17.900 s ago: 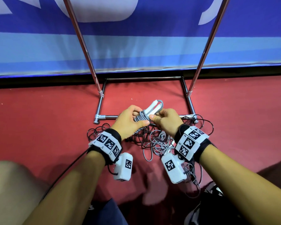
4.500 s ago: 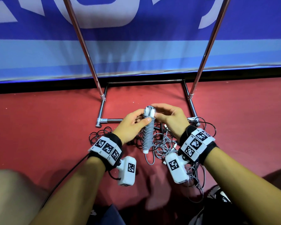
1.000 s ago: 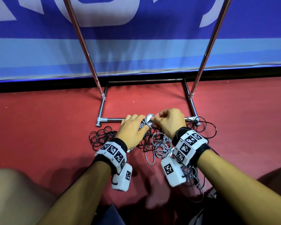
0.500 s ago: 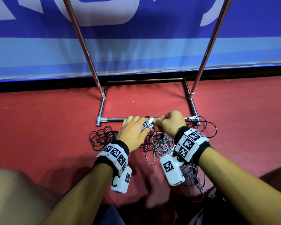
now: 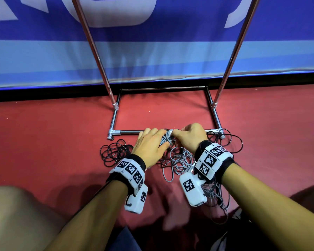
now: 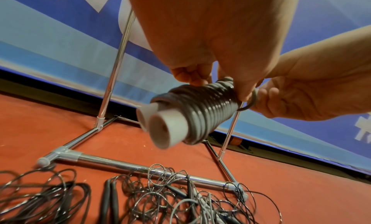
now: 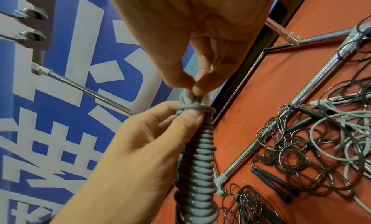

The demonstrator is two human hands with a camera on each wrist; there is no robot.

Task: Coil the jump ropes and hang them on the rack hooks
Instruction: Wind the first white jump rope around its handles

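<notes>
Two hands hold the gray coiled jump rope (image 7: 197,149): its wound body is gripped by the left hand (image 7: 128,148), its top loop pinched by the right hand's (image 7: 192,41) fingertips (image 7: 202,84).

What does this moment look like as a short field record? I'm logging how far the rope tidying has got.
held item: grey jump rope wound round its paired white handles
left hand: grips the wound bundle
right hand: fingers pinch the rope end at the bundle's top
floor: tangled black ropes and loose grey rope by the rack base bar
hooks: nothing hung on those visible
</notes>
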